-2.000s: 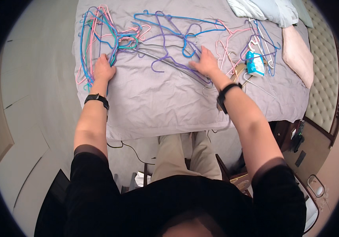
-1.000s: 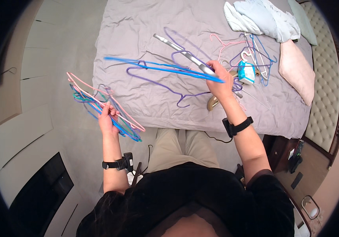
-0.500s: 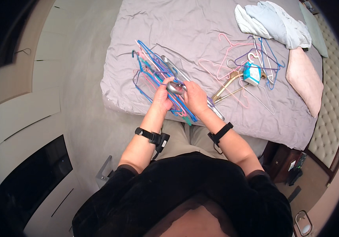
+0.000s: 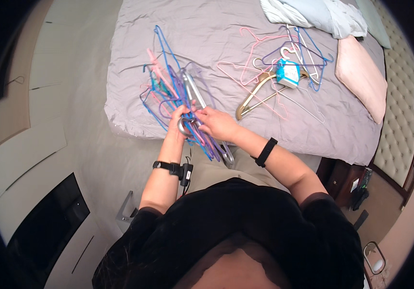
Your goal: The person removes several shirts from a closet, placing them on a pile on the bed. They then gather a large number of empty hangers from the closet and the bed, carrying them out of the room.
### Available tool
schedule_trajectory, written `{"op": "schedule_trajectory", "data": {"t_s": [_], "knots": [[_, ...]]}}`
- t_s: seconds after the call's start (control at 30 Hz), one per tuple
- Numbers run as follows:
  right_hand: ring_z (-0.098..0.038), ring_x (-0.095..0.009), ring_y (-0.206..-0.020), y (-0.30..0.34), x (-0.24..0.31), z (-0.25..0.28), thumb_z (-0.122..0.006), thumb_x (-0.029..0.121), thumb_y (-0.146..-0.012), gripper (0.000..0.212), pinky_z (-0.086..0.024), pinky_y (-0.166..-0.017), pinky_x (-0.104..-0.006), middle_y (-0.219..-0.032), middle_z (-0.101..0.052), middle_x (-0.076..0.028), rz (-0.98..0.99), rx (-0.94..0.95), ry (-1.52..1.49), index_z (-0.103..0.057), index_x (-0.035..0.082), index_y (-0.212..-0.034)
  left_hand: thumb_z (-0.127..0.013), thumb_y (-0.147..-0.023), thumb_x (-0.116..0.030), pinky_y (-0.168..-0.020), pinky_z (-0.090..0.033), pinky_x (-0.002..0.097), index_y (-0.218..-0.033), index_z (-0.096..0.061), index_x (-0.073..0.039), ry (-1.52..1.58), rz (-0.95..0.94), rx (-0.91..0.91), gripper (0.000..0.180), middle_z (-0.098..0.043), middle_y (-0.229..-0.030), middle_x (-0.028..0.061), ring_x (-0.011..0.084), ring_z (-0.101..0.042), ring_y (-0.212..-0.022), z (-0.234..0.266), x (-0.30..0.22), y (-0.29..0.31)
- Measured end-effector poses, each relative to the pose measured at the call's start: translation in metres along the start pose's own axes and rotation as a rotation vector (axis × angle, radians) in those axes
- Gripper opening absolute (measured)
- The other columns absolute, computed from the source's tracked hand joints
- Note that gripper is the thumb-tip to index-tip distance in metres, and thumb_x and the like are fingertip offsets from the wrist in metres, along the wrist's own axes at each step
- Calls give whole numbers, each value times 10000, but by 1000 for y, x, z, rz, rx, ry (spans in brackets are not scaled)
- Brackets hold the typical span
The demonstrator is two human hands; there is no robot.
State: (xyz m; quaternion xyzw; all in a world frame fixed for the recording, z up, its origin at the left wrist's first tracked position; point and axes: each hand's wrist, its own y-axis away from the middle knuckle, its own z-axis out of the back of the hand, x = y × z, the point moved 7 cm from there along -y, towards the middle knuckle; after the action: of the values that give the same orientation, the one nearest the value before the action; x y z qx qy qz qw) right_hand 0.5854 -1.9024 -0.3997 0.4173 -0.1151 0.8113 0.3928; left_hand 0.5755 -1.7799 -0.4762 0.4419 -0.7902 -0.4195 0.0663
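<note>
A bundle of blue, purple, pink, green and silver hangers (image 4: 173, 89) is held above the near edge of the bed. My left hand (image 4: 177, 118) is closed round the middle of the bundle, where a curved silver piece also shows. From the right, my right hand (image 4: 219, 124) presses its bent fingers against the purple and silver hangers; its fingertips are partly hidden among them. Loose hangers lie on the bed to the right, among them a pink hanger (image 4: 255, 42), a purple hanger (image 4: 284, 44) and a gold wide-shouldered hanger (image 4: 246, 102).
A blue-and-white pack (image 4: 289, 73) rests on the loose hangers. Past them lie a pink pillow (image 4: 361, 79) and a pale blue crumpled cloth (image 4: 313, 14) on the grey bed sheet (image 4: 139, 19). The tufted headboard (image 4: 399, 111) stands at the right, a dark nightstand (image 4: 334, 178) near it.
Both hands and the bundle have shifted left in the view, and the hangers have spread apart at the top. My right hand has turned and its fingers now point left into the bundle.
</note>
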Motion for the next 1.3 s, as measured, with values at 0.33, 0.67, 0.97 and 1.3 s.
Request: {"op": "schedule_trajectory", "data": {"t_s": [0.33,0.67,0.97,1.3], "knots": [[-514,-363,-1069,53,-165,111,-698,210,-783,506,-442,-904,-414,-1079,-551,-191,-387,-652,89,-505,56,-1225,-568,-858,-157,-626,-412,306,-1149,-521,-5,-18,-288,-80,332,-494,-732,8,146,-492,-647,14,-31,70],[-496,-186,-522,138,-412,120,-770,331,-699,451,-414,-413,-347,-787,-558,-112,-1345,-946,-1004,-565,-8,-914,-578,-798,-108,-550,-421,261,-1100,-519,9,-130,-327,-470,329,-514,-727,18,147,-505,-616,32,10,75],[-591,-251,-679,206,-305,168,-677,287,-684,445,-459,-570,-370,-794,-605,-152,-1137,-672,-654,-591,-60,-949,-548,-782,-62,-539,-429,267,-1068,-535,40,-196,-337,-457,304,-536,-715,65,174,-520,-594,14,25,56],[-484,-375,-1144,311,-311,262,-757,241,-710,726,-419,-967,-423,-1258,-465,-215,-1013,-775,588,-409,31,-1311,-568,-792,-47,-580,-416,259,-1086,-530,44,-655,-481,-405,310,-536,-697,50,140,-513,-578,-48,17,22]]}}
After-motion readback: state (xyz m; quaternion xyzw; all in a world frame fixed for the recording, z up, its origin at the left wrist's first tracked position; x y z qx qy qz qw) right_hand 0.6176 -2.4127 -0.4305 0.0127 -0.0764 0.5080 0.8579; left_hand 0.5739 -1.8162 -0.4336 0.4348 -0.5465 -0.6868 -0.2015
